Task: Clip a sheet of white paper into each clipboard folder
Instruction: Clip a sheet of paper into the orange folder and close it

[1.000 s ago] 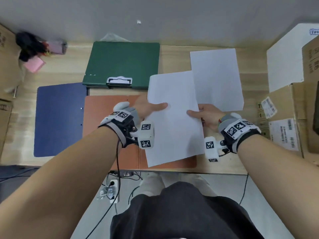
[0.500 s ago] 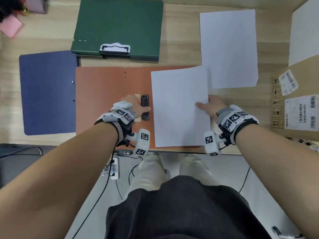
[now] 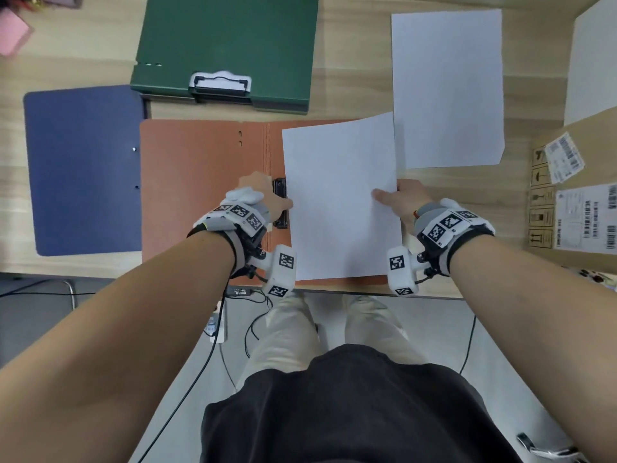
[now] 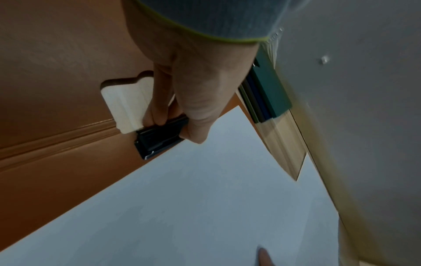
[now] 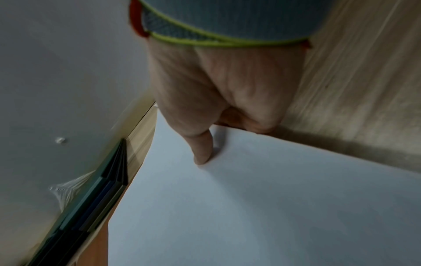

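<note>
An orange clipboard folder (image 3: 207, 182) lies open on the desk, its black clip (image 3: 280, 222) beside the spine. My left hand (image 3: 275, 195) pinches that clip (image 4: 157, 142), thumb on one side and fingers on the other. A white sheet (image 3: 337, 195) lies over the folder's right half. Its left edge reaches the clip, and I cannot tell whether it is under it. My right hand (image 3: 394, 195) pinches the sheet's right edge (image 5: 273, 207), thumb (image 5: 202, 153) on top and fingers beneath. A closed green folder (image 3: 227, 45) and a blue folder (image 3: 83, 168) lie beyond and to the left.
A second white sheet (image 3: 447, 88) lies on the wooden desk at the back right. Cardboard boxes (image 3: 574, 208) with labels line the right edge, with a white box (image 3: 594, 61) behind them. Cables hang below the near desk edge.
A second ago both hands held the sheet in the air. My left hand has let go and taken the clip. The right hand has lowered the sheet onto the folder and slid it left.
</note>
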A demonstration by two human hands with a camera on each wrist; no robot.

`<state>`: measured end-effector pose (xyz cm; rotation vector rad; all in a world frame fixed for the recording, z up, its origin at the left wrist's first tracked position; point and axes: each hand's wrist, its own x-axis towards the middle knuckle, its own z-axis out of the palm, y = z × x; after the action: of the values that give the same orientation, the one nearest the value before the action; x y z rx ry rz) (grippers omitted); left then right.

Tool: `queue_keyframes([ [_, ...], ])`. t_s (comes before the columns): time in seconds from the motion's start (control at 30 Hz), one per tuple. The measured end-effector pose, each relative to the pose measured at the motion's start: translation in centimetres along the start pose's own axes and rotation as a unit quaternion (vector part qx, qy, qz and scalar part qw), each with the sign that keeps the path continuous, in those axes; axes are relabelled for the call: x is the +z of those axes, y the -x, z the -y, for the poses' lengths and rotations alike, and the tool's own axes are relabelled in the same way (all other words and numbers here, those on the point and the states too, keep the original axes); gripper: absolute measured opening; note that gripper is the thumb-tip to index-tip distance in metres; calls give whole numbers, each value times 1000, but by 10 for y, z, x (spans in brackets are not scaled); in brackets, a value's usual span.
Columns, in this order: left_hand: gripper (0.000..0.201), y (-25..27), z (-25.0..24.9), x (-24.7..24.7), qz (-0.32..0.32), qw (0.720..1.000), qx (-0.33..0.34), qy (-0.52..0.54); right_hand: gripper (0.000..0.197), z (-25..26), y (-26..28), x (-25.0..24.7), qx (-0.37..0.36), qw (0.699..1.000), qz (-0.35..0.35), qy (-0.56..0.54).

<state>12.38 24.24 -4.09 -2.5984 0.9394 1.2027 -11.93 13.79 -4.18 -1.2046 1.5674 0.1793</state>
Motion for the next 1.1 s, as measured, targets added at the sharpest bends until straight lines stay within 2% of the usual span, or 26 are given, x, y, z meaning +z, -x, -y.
queue_keyframes([
  [0.1,24,-2,13,-8,29,998,6,52,36,2,0,3,11,999,8,-42],
  [0.17,10,-4,21,-9,50,989,3,138,35,2,1,5,22,997,14,-71],
  [0.23,6,-4,26,-10,63,972,-14,227,31,4,1,7,23,997,23,-71],
  [0.3,12,-4,27,-11,70,964,-10,256,31,8,2,7,23,998,24,-62],
  [0.43,12,-3,26,-13,84,961,-2,263,36,13,2,12,16,998,24,-49],
  [0.53,14,-3,28,-14,82,964,-3,251,27,13,0,16,9,999,24,-35],
  [0.7,12,-4,25,-14,73,971,-2,230,15,15,2,18,10,997,27,-73],
  [1.1,16,-2,21,-16,71,974,-21,216,24,20,8,17,16,994,15,-108],
])
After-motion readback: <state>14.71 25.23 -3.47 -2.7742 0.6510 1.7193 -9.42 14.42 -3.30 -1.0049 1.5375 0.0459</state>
